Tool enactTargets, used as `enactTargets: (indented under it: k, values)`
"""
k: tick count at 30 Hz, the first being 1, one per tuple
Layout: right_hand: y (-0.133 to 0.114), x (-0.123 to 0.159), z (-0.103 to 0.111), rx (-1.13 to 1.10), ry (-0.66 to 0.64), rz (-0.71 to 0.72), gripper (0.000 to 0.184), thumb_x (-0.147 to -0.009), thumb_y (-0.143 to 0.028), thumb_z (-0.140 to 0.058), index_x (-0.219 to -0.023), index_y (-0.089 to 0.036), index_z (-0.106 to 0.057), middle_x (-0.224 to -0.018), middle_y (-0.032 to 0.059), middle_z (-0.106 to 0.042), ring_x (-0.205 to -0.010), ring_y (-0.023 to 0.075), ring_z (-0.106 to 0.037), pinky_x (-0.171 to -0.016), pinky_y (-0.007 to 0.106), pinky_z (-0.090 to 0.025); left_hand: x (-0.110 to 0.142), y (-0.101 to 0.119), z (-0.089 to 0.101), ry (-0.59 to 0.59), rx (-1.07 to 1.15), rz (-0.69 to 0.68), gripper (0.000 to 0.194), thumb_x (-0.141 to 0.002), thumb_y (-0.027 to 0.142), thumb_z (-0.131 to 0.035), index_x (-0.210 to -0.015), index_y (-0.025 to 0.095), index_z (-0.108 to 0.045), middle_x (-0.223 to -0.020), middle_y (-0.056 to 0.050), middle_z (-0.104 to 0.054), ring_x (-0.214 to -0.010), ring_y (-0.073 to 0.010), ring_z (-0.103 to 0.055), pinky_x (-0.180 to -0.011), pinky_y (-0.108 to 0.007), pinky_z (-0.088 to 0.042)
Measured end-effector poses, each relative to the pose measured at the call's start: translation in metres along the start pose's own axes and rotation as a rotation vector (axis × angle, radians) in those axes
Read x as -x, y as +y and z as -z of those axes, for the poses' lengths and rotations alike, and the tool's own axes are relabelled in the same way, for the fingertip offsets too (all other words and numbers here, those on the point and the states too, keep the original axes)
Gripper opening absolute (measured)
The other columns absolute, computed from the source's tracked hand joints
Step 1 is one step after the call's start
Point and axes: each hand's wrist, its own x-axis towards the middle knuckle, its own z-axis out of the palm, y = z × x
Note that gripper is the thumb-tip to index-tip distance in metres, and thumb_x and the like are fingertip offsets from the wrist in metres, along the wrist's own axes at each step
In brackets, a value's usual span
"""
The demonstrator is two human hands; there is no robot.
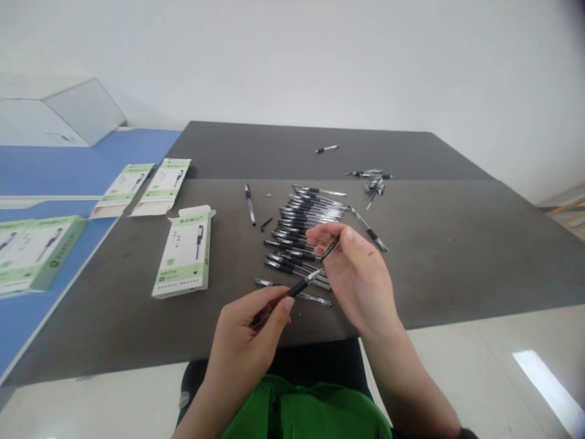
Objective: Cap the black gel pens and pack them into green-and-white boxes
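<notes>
Between the thumb and fingers of my left hand [251, 332] is a black-gripped pen [299, 286], its silvery tip pointing up and to the right. My right hand [359, 274] pinches a small black pen cap [331, 247] between thumb and fingers, just above the pen's tip and apart from it. Behind and beneath both hands lies a pile of pens [301, 219] with black grips and clear barrels, roughly side by side. My right hand hides part of that pile.
An open green-and-white pen box [183, 253] lies left of the pile. Flattened boxes [164, 183] and more boxes [39, 253] are farther left. Loose pens [249, 204], a black cap [265, 224] and a heap of small clear-and-silver parts [375, 185] lie on the dark table [448, 244].
</notes>
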Motion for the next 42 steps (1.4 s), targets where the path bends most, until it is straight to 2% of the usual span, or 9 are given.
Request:
enactTargets:
  k: [4,9,13,17,28,31,37,39,42]
  values:
    - [0.009,0.003,-0.004,0.039,-0.011,-0.013,0.021,-0.103,-0.038,-0.057,-0.105,-0.025,-0.074,-0.103,0.0039,-0.081,-0.105,0.0197,-0.074,-0.102,0.039,-0.052,0.0,-0.002,0.002,-0.012,0.017,0.007,0.015,-0.088,0.024,-0.067,-0.088,0.018,-0.08,-0.064,0.002,-0.073,-0.057,-0.0129,-0.065,-0.055,-0.02,-0.049]
    - [0.011,0.006,-0.005,0.061,-0.022,-0.018,0.02,-0.103,-0.04,-0.057,-0.093,-0.026,-0.067,-0.105,0.0024,-0.082,-0.111,0.0209,-0.074,-0.107,0.04,-0.049,0.0,-0.005,0.001,-0.022,0.036,0.025,0.016,-0.088,0.025,-0.067,-0.089,0.017,-0.081,-0.063,0.001,-0.072,-0.058,-0.0134,-0.066,-0.057,-0.02,-0.049]
    - [0.01,0.006,-0.006,0.065,-0.03,0.029,0.02,-0.104,-0.039,-0.054,-0.09,-0.027,-0.061,-0.108,0.003,-0.082,-0.113,0.0212,-0.073,-0.106,0.04,-0.049,-0.002,-0.006,-0.001,-0.04,0.046,0.042,0.019,-0.09,0.028,-0.065,-0.09,0.016,-0.081,-0.062,0.001,-0.071,-0.056,-0.013,-0.064,-0.054,-0.02,-0.048]
    - [0.013,0.007,-0.004,0.12,0.038,0.059,0.02,-0.102,-0.044,-0.057,-0.091,-0.028,-0.051,-0.11,0.0042,-0.081,-0.115,0.0228,-0.073,-0.105,0.043,-0.05,-0.004,-0.005,-0.001,-0.033,0.063,0.04,0.019,-0.089,0.028,-0.066,-0.091,0.016,-0.081,-0.061,0.001,-0.07,-0.056,-0.013,-0.064,-0.054,-0.02,-0.048]
    - [0.018,0.016,-0.003,0.104,-0.011,-0.01,0.027,-0.1,-0.049,-0.06,-0.094,-0.028,-0.045,-0.115,0.0069,-0.081,-0.114,0.0236,-0.074,-0.101,0.042,-0.052,-0.005,-0.005,-0.003,-0.045,0.066,0.037,0.017,-0.089,0.027,-0.067,-0.088,0.017,-0.081,-0.061,0.001,-0.071,-0.056,-0.013,-0.064,-0.053,-0.02,-0.047]
    - [0.022,0.021,-0.006,0.119,-0.024,-0.048,0.026,-0.1,-0.048,-0.061,-0.093,-0.027,-0.048,-0.116,0.0092,-0.08,-0.11,0.0248,-0.075,-0.098,0.042,-0.054,-0.006,-0.006,-0.004,-0.012,0.055,0.011,0.016,-0.088,0.025,-0.068,-0.09,0.018,-0.082,-0.062,0.001,-0.072,-0.056,-0.0134,-0.064,-0.053,-0.021,-0.047]
    - [0.025,0.038,-0.011,0.088,-0.023,-0.004,0.022,-0.105,-0.043,-0.052,-0.094,-0.025,-0.059,-0.106,0.0077,-0.082,-0.114,0.0249,-0.074,-0.108,0.046,-0.05,0.0,-0.001,-0.002,0.005,0.051,-0.071,0.015,-0.089,0.02,-0.069,-0.093,0.022,-0.084,-0.066,0.002,-0.073,-0.055,-0.0127,-0.062,-0.052,-0.021,-0.046]
    - [0.024,0.043,-0.012,0.057,-0.036,0.013,0.022,-0.105,-0.042,-0.052,-0.092,-0.026,-0.06,-0.097,0.0048,-0.083,-0.11,0.0243,-0.076,-0.11,0.046,-0.049,0.003,0.004,-0.005,-0.013,0.072,-0.097,0.019,-0.09,0.019,-0.068,-0.099,0.023,-0.084,-0.074,0.001,-0.077,-0.059,-0.0137,-0.065,-0.054,-0.022,-0.049]
    - [0.022,0.049,-0.01,0.016,-0.11,-0.04,0.02,-0.103,-0.043,-0.055,-0.092,-0.027,-0.06,-0.093,0.0031,-0.081,-0.101,0.0234,-0.077,-0.1,0.043,-0.055,0.002,0.008,-0.017,-0.019,0.094,-0.121,0.021,-0.093,0.017,-0.065,-0.104,0.023,-0.082,-0.091,-0.002,-0.082,-0.074,-0.017,-0.072,-0.068,-0.025,-0.056]
